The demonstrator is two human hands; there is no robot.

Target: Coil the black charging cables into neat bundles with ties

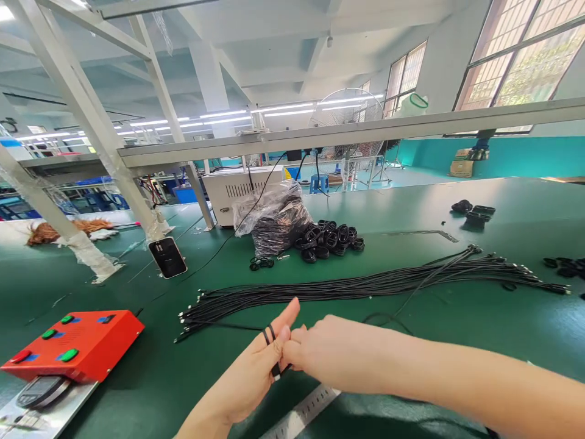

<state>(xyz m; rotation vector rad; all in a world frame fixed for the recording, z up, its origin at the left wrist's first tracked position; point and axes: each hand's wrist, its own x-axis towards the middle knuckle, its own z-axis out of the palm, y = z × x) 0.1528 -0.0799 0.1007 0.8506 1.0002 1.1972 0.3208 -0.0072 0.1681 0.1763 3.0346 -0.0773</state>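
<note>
My left hand (260, 363) is closed on a black cable (276, 371), with dark loops round its index finger and a connector end showing below the thumb. My right hand (315, 346) is closed too, its fingers pressed against the left thumb at the same cable; the exact grip is hidden. Just beyond both hands, a long bundle of straight black cables (292, 292) lies across the green table, metal connectors at its ends. A steel ruler (304, 414) rests beneath the hands.
Coiled cables (331, 238) are heaped beside a clear plastic bag (274, 225). At left stand a red box (98, 341) with green buttons and a digital gauge (43, 390). A phone (167, 257) leans near a frame post (98, 122). Small black parts (478, 214) lie at right.
</note>
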